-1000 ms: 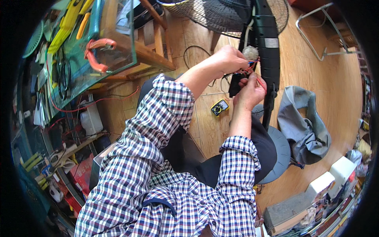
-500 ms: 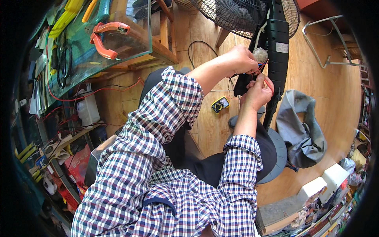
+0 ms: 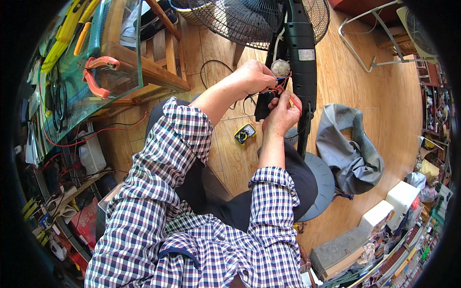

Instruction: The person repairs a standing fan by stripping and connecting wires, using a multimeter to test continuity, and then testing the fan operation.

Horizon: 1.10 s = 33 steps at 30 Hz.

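Observation:
A black standing fan has its column (image 3: 302, 72) upright in front of me, with the caged fan head (image 3: 230, 21) at the far end. A whitish round part (image 3: 280, 67) sits beside the column, and thin red and blue wires (image 3: 279, 86) come out just below it. My left hand (image 3: 254, 78) pinches at these wires with its fingertips. Close by, my right hand (image 3: 283, 115) is closed around a slim red stick (image 3: 296, 102) that looks like a test probe; its tip is hidden among the wires. A yellow multimeter (image 3: 245, 133) lies on the floor below my hands.
At left, a glass-topped table (image 3: 122, 72) carries orange-handled pliers (image 3: 98, 77) and other tools. Red and black leads run down from it. Grey cloth (image 3: 348, 149) lies right of the fan's round base (image 3: 319, 187). A metal frame (image 3: 370, 43) stands far right; boxes (image 3: 402, 201) and clutter line the right edge.
The whole view has shifted, so the fan, table and hands appear farther left. Both hands stay at the wires, with only small finger movement.

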Available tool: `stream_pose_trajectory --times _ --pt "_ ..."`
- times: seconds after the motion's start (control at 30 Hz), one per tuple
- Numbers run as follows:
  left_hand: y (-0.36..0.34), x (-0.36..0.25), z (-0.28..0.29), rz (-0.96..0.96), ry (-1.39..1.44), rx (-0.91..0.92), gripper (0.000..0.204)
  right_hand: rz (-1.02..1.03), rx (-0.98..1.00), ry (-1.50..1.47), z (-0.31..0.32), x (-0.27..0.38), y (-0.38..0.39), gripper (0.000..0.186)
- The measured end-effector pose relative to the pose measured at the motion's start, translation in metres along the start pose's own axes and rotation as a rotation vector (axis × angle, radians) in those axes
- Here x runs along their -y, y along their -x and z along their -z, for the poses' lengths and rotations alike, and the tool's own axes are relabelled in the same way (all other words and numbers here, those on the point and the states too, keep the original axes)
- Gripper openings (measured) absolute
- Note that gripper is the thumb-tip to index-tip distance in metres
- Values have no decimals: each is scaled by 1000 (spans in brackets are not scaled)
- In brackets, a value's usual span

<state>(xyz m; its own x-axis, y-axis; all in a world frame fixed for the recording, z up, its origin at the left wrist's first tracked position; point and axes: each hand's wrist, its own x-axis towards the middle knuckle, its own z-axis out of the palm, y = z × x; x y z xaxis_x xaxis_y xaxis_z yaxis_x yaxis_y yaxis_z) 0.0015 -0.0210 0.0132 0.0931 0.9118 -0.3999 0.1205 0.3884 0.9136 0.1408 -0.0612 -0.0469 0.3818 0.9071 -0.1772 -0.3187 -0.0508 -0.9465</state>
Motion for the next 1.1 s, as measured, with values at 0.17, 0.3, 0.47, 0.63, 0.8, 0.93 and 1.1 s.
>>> stream_pose_trajectory --times 0.17,0.3,0.47,0.63,0.8,0.93,1.1 --pt "3 -1 -3 -10 20 -19 23 5 11 -8 2 0 2 14" --pt "5 -2 -3 -28 33 -9 23 12 30 -3 4 -1 -1 12" --pt "11 -11 0 4 -6 -10 25 13 31 19 2 3 -1 7" --pt "8 -9 -1 -6 -25 -20 26 8 50 23 3 2 -5 7" --pt "5 -4 0 0 -16 -33 25 8 52 -6 0 0 -4 6" --pt "2 -5 -3 -15 -65 -36 26 22 57 7 4 -2 -10 5" --pt "-5 4 0 -55 -110 -20 22 58 50 46 4 -6 -11 7"
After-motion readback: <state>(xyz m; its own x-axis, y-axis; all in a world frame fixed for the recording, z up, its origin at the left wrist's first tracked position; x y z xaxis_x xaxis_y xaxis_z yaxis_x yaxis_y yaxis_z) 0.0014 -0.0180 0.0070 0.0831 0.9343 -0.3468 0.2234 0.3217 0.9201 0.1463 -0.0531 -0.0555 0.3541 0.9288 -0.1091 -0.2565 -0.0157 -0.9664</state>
